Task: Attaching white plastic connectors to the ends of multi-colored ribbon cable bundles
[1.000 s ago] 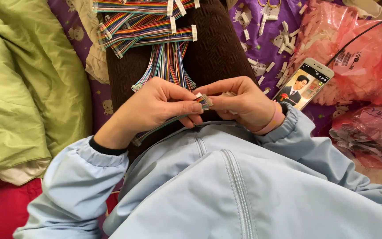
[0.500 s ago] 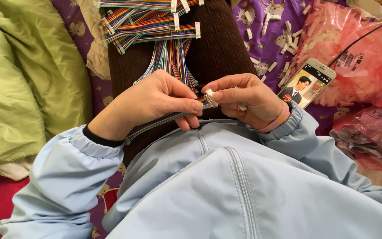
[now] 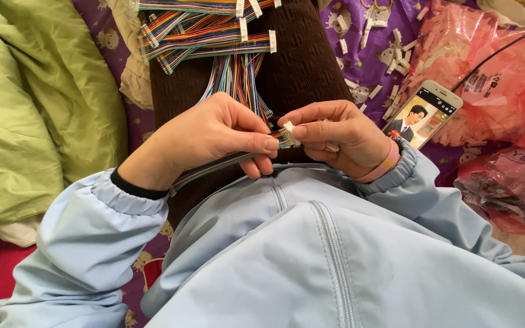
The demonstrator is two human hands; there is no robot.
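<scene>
My left hand [image 3: 211,136] curls palm-down over my lap, fingers pinching the rainbow ribbon cable [image 3: 214,165] near its end. My right hand [image 3: 335,136] meets it, thumb and forefinger pinching the white connector [image 3: 289,129].

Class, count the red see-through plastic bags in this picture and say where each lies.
2. One large red see-through plastic bag lies at the upper right; a second red plastic bag lies below it, by the right edge. More may lie outside the frame.
</scene>
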